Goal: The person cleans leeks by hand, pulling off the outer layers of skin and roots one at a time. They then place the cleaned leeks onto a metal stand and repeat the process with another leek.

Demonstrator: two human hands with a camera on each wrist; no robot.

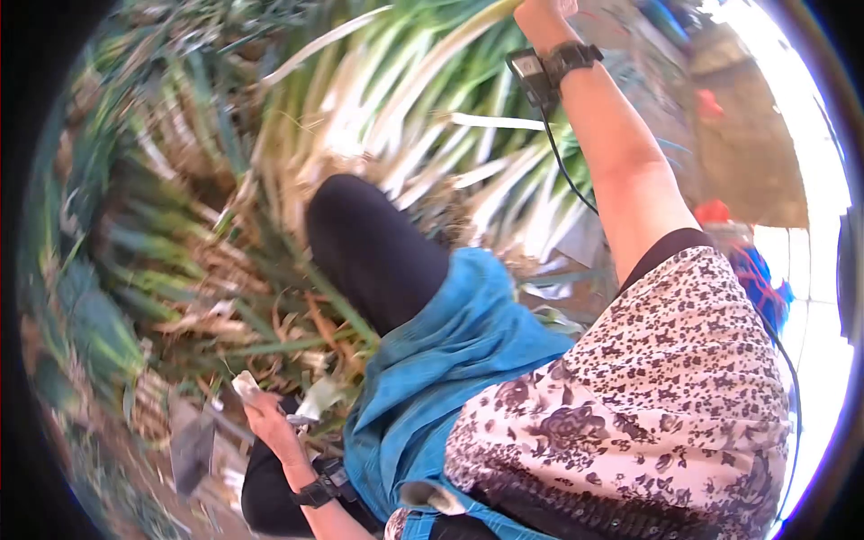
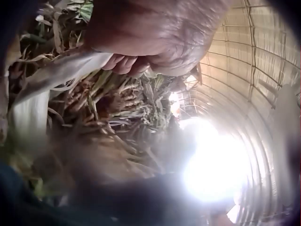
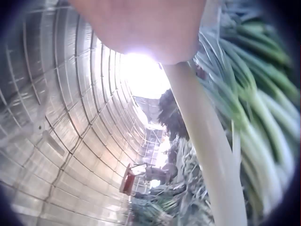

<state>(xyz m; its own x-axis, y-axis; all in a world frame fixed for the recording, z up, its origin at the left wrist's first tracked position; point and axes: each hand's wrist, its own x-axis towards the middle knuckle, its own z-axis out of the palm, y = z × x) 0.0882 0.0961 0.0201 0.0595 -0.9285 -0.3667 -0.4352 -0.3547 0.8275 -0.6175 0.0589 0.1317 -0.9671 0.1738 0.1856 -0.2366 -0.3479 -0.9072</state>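
In the head view, my right hand (image 1: 544,16) is at the top edge, partly cut off, gripping a long green onion (image 1: 490,18). The right wrist view shows the onion's thick white stalk (image 3: 202,132) coming out below the hand (image 3: 146,28). My left hand (image 1: 265,418) is low on the left beside my knee, a pale piece of onion skin (image 1: 243,385) at its fingertips. Seen from the left wrist, the fingers (image 2: 126,64) are curled, and a limp whitish strip of skin (image 2: 70,68) trails from them.
A large heap of green onions (image 1: 432,81) lies beyond my bent knee (image 1: 369,243). More bundles (image 1: 135,261) and peeled scraps (image 1: 225,328) cover the ground to the left. A blue cloth (image 1: 459,333) lies over my lap. A ribbed, translucent wall (image 3: 70,117) curves overhead.
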